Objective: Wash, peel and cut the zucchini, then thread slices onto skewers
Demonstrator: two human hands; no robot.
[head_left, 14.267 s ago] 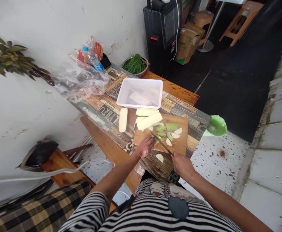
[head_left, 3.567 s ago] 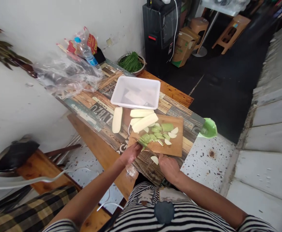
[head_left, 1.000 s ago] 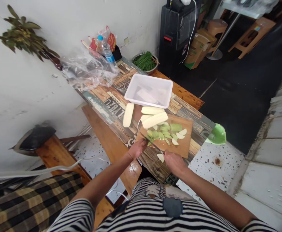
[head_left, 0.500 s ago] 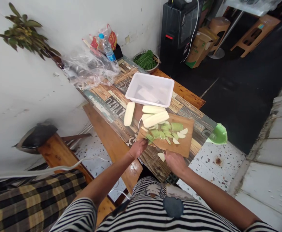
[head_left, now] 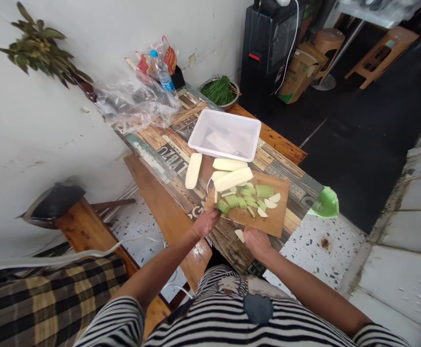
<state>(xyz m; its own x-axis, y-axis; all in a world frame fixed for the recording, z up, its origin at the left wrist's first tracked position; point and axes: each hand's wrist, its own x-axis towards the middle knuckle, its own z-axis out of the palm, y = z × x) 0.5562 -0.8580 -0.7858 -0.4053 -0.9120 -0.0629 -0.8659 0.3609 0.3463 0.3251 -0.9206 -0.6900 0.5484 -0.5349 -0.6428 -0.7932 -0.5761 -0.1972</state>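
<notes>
My left hand (head_left: 207, 222) is at the left front edge of the wooden cutting board (head_left: 271, 224), its fingers bent against a piece of green-skinned zucchini (head_left: 222, 206). At the board's front edge my right hand (head_left: 257, 242) is closed round what seems to be a knife handle, mostly hidden in the fist. The blade shows only as a thin line. A pale slice (head_left: 239, 235) lies beside that fist on the table. Cut green pieces (head_left: 248, 198) and pale half-round slices (head_left: 262, 212) are spread over the board. A peeled zucchini (head_left: 233, 179) rests across its back left.
Behind the board stands a white plastic tub (head_left: 225, 132). Another peeled zucchini (head_left: 193, 171) lies left of it. Farther back are plastic bags (head_left: 134, 103), a water bottle (head_left: 163, 72) and a bowl of green stalks (head_left: 219, 91). A green bowl-like object (head_left: 326, 202) is at the right corner.
My right hand has shifted slightly left along the board's front edge. My left hand stays nearly in place at the zucchini piece.
</notes>
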